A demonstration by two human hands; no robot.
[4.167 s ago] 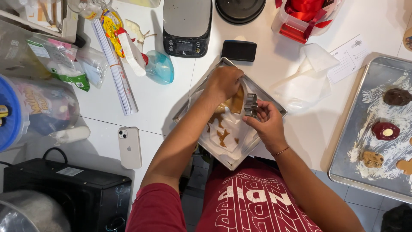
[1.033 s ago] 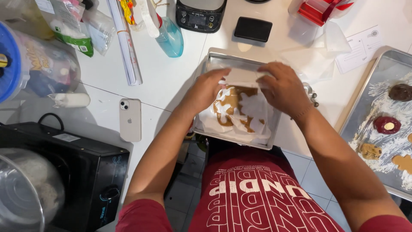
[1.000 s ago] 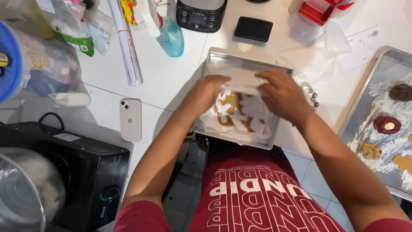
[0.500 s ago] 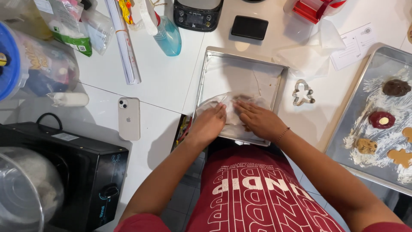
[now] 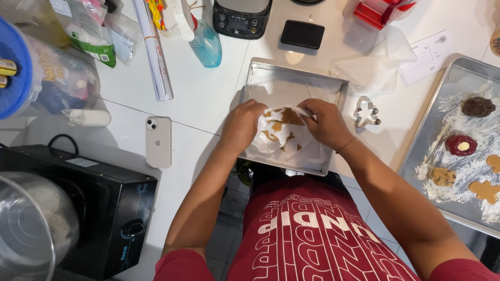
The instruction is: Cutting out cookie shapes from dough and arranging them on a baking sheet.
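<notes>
Since the thin brown dough scraps [image 5: 284,120] look soft and tearable, both hands, left hand [image 5: 243,126] and right hand [image 5: 324,122], pinch the crumpled white parchment sheet [image 5: 284,143] by its edges, best gathered gently.

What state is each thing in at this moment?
Left hand: gripping the parchment's edge.
Right hand: gripping the opposite edge.
Parchment paper: crumpled, dough scraps on it.
Small baking tray: flat, holding the parchment.
Gingerbread-man cutter: lying untouched beside the tray.
Phone: face down.
</notes>
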